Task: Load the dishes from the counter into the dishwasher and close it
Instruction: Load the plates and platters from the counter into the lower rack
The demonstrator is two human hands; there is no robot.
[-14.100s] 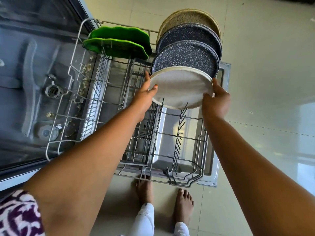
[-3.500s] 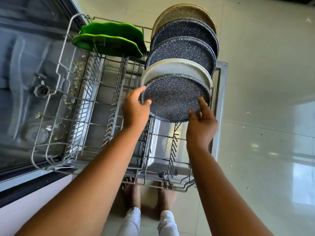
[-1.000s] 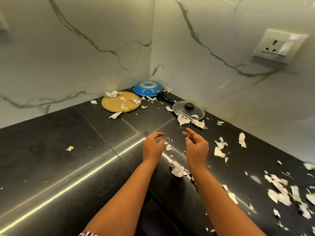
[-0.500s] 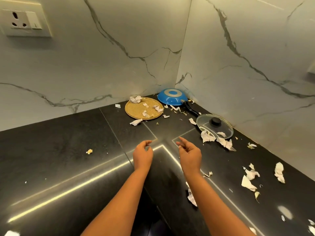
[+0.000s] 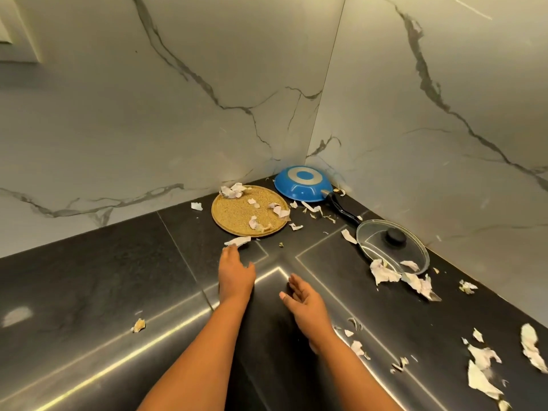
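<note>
The round tan plate [image 5: 234, 216] lies flat on the black table [image 5: 89, 277] just beyond the left hand [image 5: 235, 274], with several torn whitish scraps on it. That hand is stretched forward with its fingers straight and holds nothing; its fingertips are at a pale scrap [image 5: 237, 241] lying just in front of the plate's near edge. Beyond the plate, in the corner where the marble walls [image 5: 148, 114] meet, a blue pan [image 5: 302, 188] sits upside down, its black handle [image 5: 341, 208] pointing off to the right of both hands. Near the end of that handle, ahead and to the right of the right hand [image 5: 305, 301], a glass lid [image 5: 410, 250] with a black knob [image 5: 396, 236] rests on the table, more scraps against its near rim. The right hand hovers low over the table beside the left, fingers loosely spread and empty. More torn pieces [image 5: 480, 357] lie scattered on the table to the right of the right forearm, and one small bit [image 5: 138, 325] lies to the left of the left forearm.
</note>
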